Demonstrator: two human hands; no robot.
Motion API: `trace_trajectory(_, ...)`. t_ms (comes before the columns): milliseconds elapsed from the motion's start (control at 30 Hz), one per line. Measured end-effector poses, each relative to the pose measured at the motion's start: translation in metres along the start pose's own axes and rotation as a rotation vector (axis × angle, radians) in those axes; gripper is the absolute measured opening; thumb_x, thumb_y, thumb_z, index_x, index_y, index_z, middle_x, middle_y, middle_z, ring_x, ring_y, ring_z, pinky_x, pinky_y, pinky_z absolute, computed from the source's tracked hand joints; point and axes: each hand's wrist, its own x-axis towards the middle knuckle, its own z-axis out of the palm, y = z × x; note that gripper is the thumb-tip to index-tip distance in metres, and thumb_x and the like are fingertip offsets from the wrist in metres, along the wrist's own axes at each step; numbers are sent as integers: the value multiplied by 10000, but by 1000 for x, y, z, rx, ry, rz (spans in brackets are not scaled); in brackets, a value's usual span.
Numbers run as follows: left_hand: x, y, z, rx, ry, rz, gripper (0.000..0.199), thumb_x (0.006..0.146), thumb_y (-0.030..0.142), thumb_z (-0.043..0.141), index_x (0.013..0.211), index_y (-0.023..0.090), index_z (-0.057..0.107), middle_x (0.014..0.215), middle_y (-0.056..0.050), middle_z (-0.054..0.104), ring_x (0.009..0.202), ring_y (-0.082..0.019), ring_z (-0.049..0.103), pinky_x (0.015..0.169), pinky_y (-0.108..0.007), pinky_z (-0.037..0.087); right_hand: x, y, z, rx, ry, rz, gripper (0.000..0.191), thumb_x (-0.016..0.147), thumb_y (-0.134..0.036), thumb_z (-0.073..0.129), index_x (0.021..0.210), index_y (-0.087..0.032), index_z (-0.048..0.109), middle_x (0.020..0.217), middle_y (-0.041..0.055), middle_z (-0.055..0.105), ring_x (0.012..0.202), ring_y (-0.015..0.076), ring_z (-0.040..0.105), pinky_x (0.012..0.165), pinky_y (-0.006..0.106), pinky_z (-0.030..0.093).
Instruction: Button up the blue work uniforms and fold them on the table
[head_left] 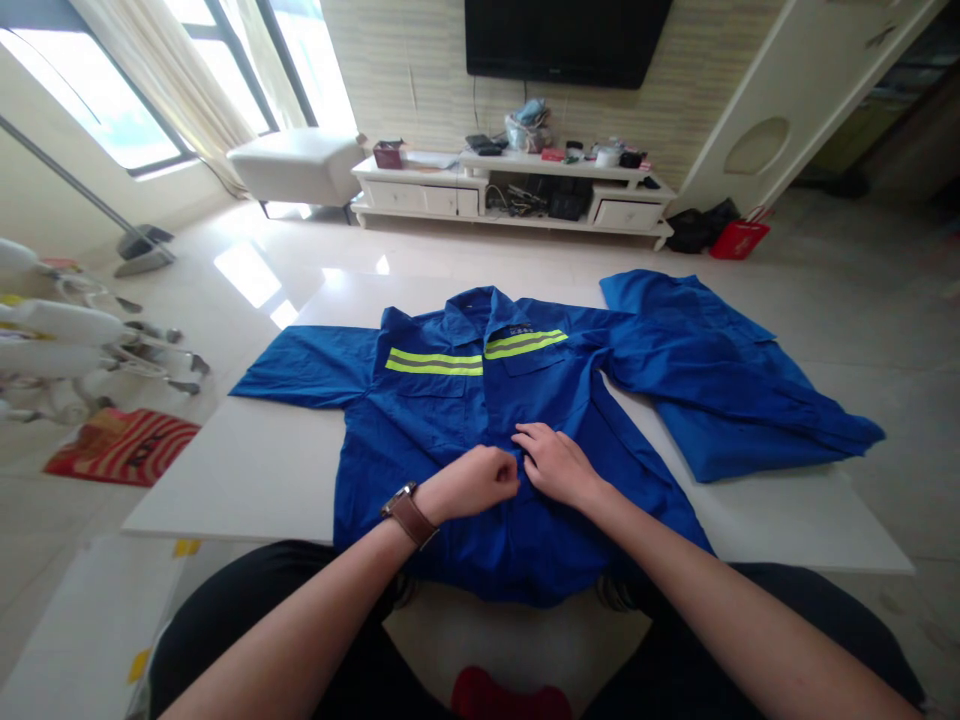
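A blue work jacket with yellow-green and grey reflective strips lies front up on a white table, its collar at the far side and its hem over the near edge. My left hand, below a brown-strapped watch, is closed with curled fingers at the jacket's front opening. Whatever lies between those fingertips is too small to make out. Beside it, my right hand rests on the cloth with its fingers apart. The right sleeve in view lies over another folded blue garment.
Beyond the table stand a white TV cabinet with small items and a white stool. A red patterned bag lies on the floor at the left. A red object is below, between my legs.
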Motion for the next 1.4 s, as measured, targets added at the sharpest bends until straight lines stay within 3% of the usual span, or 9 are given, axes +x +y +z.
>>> trace_trajectory(67,4,0,-12,201,331,11,139,863,223,544,842,186,676,866,-55,729,863,-200,671,776,-287,495,0,-1,0,-17,-26,-11,405,923,-166,480,1297,-188,634,1405,97,609,1262,239,551,1011,358,471)
trace_trajectory(133,6,-4,-20,401,454,-54,159,875,220,543,883,190,699,966,-85,734,992,-245,659,853,-337,485,0,-2,-2,-42,-50,-13,383,931,-174,473,1267,-193,656,1377,102,628,1223,248,580,984,362,487)
trace_trajectory(300,6,-21,-18,537,169,-225,166,824,169,583,798,227,736,852,-72,746,868,-241,702,782,-321,498,-2,-4,-6,-68,-62,-1,359,935,-203,488,1233,-210,688,1379,93,629,1211,252,589,968,355,499)
trace_trajectory(367,7,-25,-13,562,139,-252,138,832,192,594,827,228,727,872,-76,748,862,-249,712,745,-312,504,-3,-4,-6,-72,-58,-8,363,933,-203,487,1236,-209,688,1378,91,629,1207,251,590,971,355,500)
trace_trajectory(533,16,-28,-4,559,245,-257,192,940,324,549,1084,232,635,990,-90,747,900,-270,723,755,-330,515,-4,-3,-5,-76,-49,-25,361,927,-193,493,1229,-191,690,1371,102,631,1199,252,590,971,357,503)
trace_trajectory(667,24,-32,0,441,305,-243,258,959,272,514,1214,236,534,1055,-89,741,939,-267,722,763,-323,508,-4,-4,-6,-76,-62,-53,319,926,-181,500,1160,-180,716,1311,115,650,1180,248,585,958,339,500)
trace_trajectory(933,33,-41,10,401,335,-255,219,972,283,491,1181,218,512,1043,-89,743,943,-284,725,762,-333,495,-5,-6,-10,-127,-114,-80,224,918,-139,503,984,-189,711,1072,113,669,1031,247,593,828,317,503)
trace_trajectory(1200,35,-44,13,368,287,-286,144,959,288,514,1085,229,548,1033,-86,731,954,-267,713,773,-328,487,-6,-8,-10,-118,-143,-134,198,850,-131,526,910,-186,706,979,109,703,982,247,637,814,318,490)
trace_trajectory(1400,33,-37,6,319,337,-285,135,969,280,482,1057,241,576,993,-78,733,923,-260,703,742,-316,465,-8,-10,-14,-86,-245,-31,194,782,-153,553,864,-214,718,931,91,746,902,257,693,747,315,480)
